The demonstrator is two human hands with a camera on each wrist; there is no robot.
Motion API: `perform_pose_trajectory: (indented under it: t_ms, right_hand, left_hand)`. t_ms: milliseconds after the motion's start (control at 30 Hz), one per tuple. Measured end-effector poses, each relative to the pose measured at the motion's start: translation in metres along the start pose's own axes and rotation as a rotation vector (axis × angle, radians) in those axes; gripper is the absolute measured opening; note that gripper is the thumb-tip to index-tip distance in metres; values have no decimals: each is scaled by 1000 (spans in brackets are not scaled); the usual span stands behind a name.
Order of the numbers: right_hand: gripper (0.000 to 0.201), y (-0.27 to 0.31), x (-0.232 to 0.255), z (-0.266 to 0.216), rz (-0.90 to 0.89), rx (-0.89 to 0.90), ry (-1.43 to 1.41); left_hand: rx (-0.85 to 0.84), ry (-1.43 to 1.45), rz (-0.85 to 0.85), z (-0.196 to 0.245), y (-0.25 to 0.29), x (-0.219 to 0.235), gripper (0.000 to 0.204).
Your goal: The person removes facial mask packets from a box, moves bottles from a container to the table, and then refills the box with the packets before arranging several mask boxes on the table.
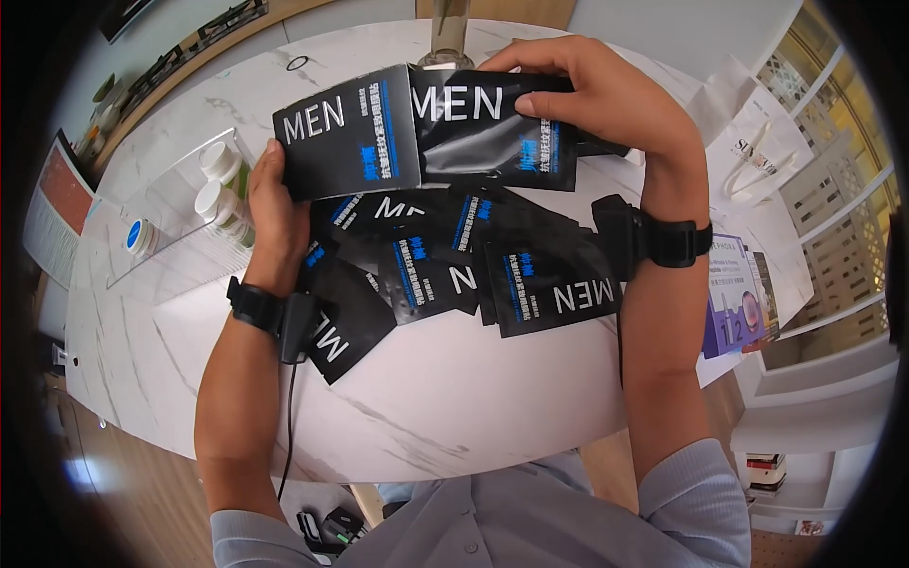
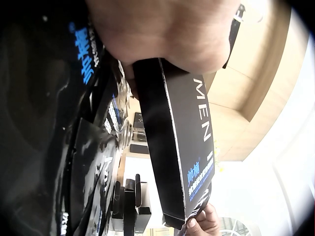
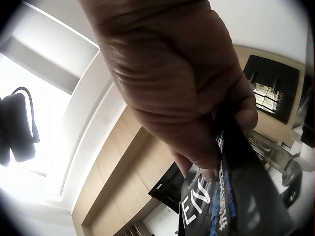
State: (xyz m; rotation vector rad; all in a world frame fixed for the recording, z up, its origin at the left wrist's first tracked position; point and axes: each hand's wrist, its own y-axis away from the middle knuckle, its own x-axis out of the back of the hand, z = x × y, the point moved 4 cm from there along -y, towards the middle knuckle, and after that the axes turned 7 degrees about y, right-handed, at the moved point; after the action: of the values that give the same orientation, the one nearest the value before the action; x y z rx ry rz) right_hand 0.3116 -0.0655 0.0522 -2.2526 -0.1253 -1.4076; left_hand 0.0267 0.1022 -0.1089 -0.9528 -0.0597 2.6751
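The left hand [image 1: 276, 213] grips the left side of a flat black box [image 1: 348, 133] lettered MEN, raised over the table. A black sachet [image 1: 473, 142] lies against the box's right end, its left edge at the box; whether it is partly inside, I cannot tell. The right hand [image 1: 606, 95] pinches that sachet near its top right, thumb on the front. Below both, several black sachets [image 1: 426, 275] lie overlapping on the table. In the left wrist view the box [image 2: 189, 132] shows its narrow side, with the right hand's fingers [image 2: 204, 221] at its far end.
A clear acrylic organiser [image 1: 170, 248] with white-capped bottles [image 1: 220, 161] stands at the left. A glass vase [image 1: 450, 33] is behind the box. At the right are a white paper bag [image 1: 762, 151] and a purple box [image 1: 734, 298]. The marble table's [image 1: 407, 407] front edge is near the body.
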Motion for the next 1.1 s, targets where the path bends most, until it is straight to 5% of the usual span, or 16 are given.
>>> perform_pose_trajectory:
  t_ms: [200, 300, 333, 567, 667, 767, 1100]
  right_hand:
    - [38, -2, -4, -5, 0, 5, 82]
    - [33, -11, -8, -16, 89, -19, 230]
    - [31, -15, -16, -10, 233, 118, 167]
    - [31, -15, -9, -17, 261, -203, 243]
    - [32, -10, -5, -11, 95, -346, -240]
    - [32, -15, -15, -10, 82, -194, -355]
    - [22, -32, -41, -14, 311, -135, -213]
  left_hand:
    - [12, -39, -42, 0, 3, -4, 35]
    - [20, -59, -85, 0, 5, -7, 35]
    - [20, -50, -77, 0, 5, -7, 35]
    - [19, -26, -24, -1, 2, 0, 35]
    - [13, -22, -32, -2, 1, 1, 36]
    - [8, -16, -39, -2, 1, 1, 36]
    - [-3, -44, -28, 1, 4, -4, 39]
